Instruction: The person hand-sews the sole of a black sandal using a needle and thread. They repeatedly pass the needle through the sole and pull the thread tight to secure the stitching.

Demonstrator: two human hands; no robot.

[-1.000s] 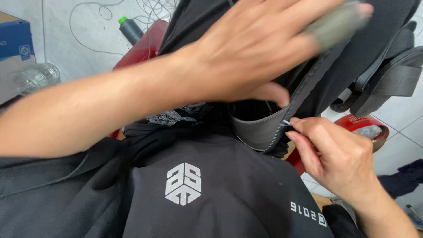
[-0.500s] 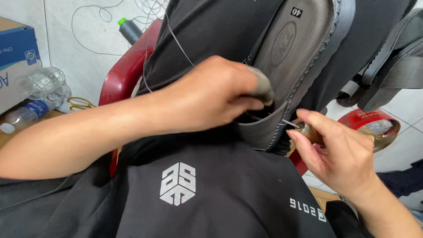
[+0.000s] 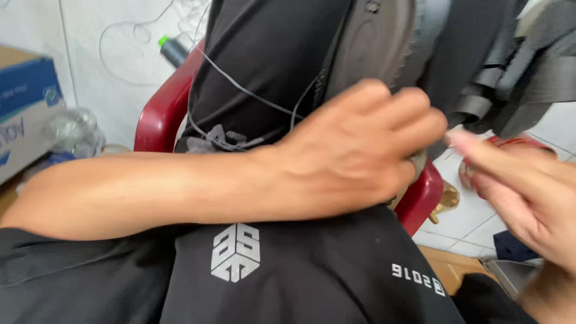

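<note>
Two hands: over the black cloth (image 3: 300, 282).
Left hand (image 3: 354, 150): fingers curled, moved across the shoe sole (image 3: 372, 48), now hiding its lower edge.
Right hand (image 3: 522, 192): drawn back right of the sole, blurred; grip unclear.
Red chair (image 3: 162, 114): behind the sole.

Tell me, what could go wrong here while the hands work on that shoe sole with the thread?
1. The left hand covers the spot on the grey shoe sole where it grips, so the person may be working partly blind.
2. The loose dark thread trails across the black fabric and could snag or tangle.
3. The right hand is blurred with motion close to the left fingers; they might collide.
</note>
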